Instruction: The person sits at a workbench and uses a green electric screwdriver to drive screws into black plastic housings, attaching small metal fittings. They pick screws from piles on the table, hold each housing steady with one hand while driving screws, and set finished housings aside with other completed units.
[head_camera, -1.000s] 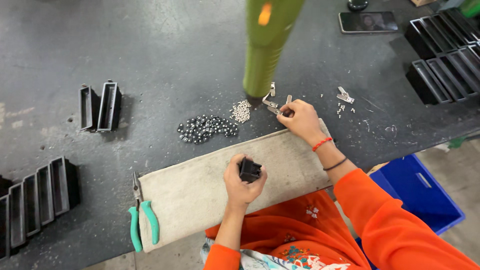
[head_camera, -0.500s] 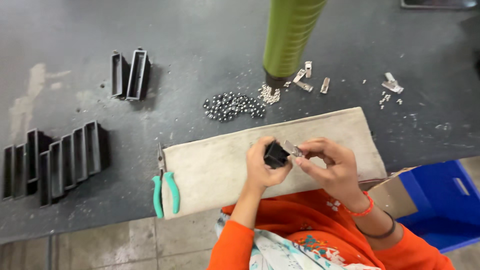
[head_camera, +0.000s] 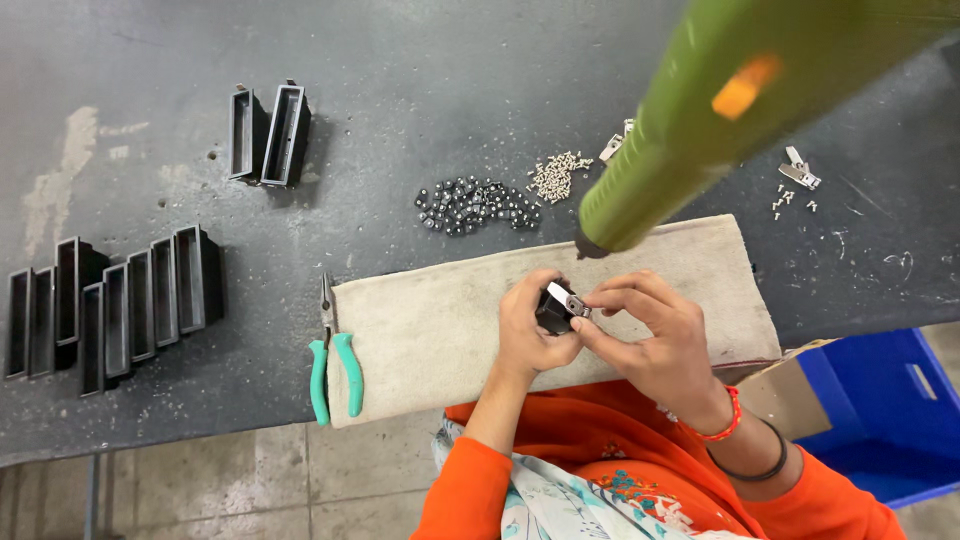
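Hands meet over the beige cloth pad (head_camera: 450, 330) at the workbench's near edge: the left hand (head_camera: 527, 335) clasps a small black block (head_camera: 552, 312) steady, while the right hand (head_camera: 650, 335) pinches a small metal clip (head_camera: 566, 298) onto its top. Green-handled pliers (head_camera: 334, 365) lie beside the pad's left end.

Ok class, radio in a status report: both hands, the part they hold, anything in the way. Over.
Left hand grips small black part. Right hand pinches silver clip against it. Green hanging tool overhead, not touching.
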